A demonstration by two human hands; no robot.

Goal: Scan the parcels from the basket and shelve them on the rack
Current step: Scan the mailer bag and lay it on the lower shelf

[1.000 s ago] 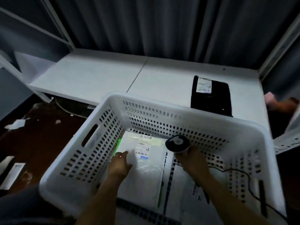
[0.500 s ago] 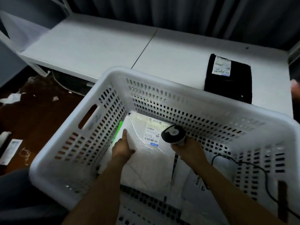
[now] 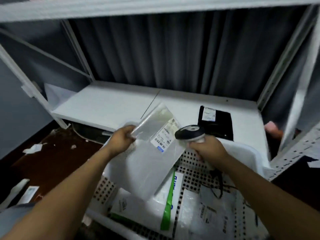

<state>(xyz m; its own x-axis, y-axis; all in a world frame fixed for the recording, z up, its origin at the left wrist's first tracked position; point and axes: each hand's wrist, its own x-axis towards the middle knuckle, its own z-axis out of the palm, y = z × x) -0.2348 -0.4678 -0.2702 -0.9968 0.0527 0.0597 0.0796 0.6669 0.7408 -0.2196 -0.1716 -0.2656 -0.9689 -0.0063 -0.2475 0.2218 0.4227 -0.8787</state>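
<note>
My left hand [image 3: 122,138] grips the left edge of a clear plastic parcel [image 3: 149,158], held up above the white perforated basket [image 3: 242,153]. A white barcode label [image 3: 164,135] faces up on the parcel. My right hand [image 3: 206,148] grips a black-and-white handheld scanner [image 3: 189,131], its head right beside the label. Its black cable [image 3: 217,184] trails down into the basket. Several more white and clear parcels [image 3: 173,201] lie in the basket bottom, one with a green stripe. The white rack shelf [image 3: 107,104] stretches behind the basket.
A black parcel [image 3: 216,123] with a white label lies on the shelf at right. An upper shelf board [image 3: 155,7] runs overhead, with metal uprights [image 3: 284,66] at both sides. Paper scraps [image 3: 32,148] litter the dark floor at left. Something pink [image 3: 272,129] shows at the right.
My left hand has lifted the clear parcel out of the basket bottom and up over its rim. The scanner hand rose with it. The view has tilted up toward the rack.
</note>
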